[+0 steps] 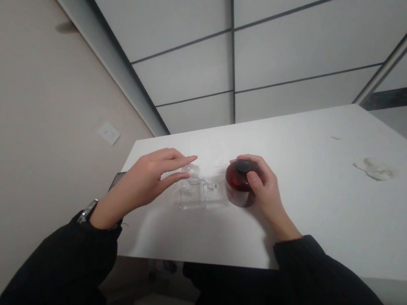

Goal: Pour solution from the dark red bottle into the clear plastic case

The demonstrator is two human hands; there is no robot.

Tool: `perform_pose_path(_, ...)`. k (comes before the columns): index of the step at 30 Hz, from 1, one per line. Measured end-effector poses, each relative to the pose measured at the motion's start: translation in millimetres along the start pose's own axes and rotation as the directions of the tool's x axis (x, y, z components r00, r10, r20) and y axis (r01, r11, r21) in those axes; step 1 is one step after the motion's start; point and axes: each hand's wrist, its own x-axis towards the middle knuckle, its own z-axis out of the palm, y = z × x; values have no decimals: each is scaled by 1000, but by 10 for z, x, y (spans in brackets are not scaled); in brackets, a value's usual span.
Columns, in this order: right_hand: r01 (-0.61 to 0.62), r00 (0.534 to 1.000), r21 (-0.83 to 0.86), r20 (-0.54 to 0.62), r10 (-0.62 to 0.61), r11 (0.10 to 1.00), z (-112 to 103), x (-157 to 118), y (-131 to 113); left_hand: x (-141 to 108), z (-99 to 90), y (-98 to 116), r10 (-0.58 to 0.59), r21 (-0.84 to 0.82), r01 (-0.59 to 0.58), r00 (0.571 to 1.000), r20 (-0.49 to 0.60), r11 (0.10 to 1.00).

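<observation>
My right hand [266,186] is wrapped around a dark red-brown bottle [237,181] with a black cap and a pale label, upright on the table. Beside it, to the left, a group of clear, see-through containers [194,195] stands on the tabletop; their exact shapes are hard to make out. My left hand [153,173] hovers at their left side, thumb and forefinger apart. A small clear rounded piece [190,170] shows between those fingertips; whether they touch it I cannot tell.
The white table [317,192] has a crumpled white tissue [374,169] on its right and a small pale scrap [335,137] behind. A dark flat object [116,179] lies at the left edge, partly behind my left wrist. A wall with a socket [109,133] borders the left; white panels [186,66] rise behind.
</observation>
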Motion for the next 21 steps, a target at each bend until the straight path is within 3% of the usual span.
perform_pose_path(6, -19, 1000, 10, 6, 19, 1000, -3, -4, -19, 133, 229, 4, 42, 73, -53, 988, 146, 996)
perform_pose_path(10, -15, 1000, 8, 13, 15, 1000, -2, -4, -23, 200, 395, 66, 9, 51, -23, 967, 253, 998)
perform_pose_path(15, -1, 1000, 8, 10, 1, 1000, 4, 5, -46, 219, 515, 67, -71, -53, 89, 956, 285, 995)
perform_pose_path(21, -5, 1000, -13, 6, 5, 1000, 2, 13, -61, 209, 587, 28, -96, -116, 137, 949, 299, 984)
